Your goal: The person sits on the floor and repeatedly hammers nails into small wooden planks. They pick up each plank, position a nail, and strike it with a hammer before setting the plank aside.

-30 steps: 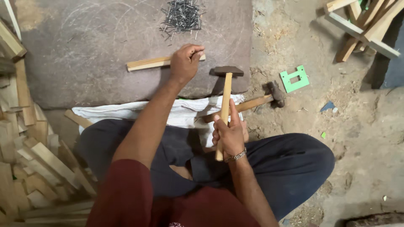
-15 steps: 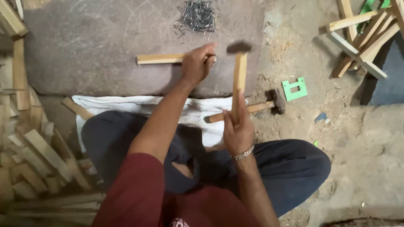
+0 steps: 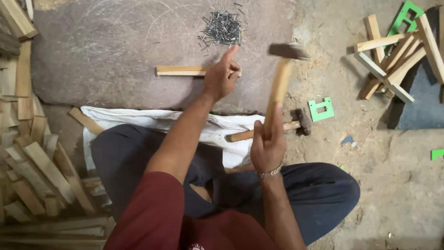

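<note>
Lying flat on the grey stone surface [image 3: 92, 55], the wooden strip [image 3: 180, 71] is pinned at its right end by the left hand [image 3: 221, 76], fingers pinched narrow, apparently on a nail too small to make out. At four o'clock of it the right hand [image 3: 267, 146] grips a raised hammer [image 3: 280, 78]. Driving looks barely begun. The nail pile [image 3: 223, 28] sits at twelve o'clock, a second hammer [image 3: 277, 127] lies on the floor, and many loose slats [image 3: 32, 166] wait at eight o'clock.

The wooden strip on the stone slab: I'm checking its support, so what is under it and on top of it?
The wooden strip lies flat on the grey stone slab. The left hand presses on its right end, hiding that part. The right hand holds a raised hammer.
</note>
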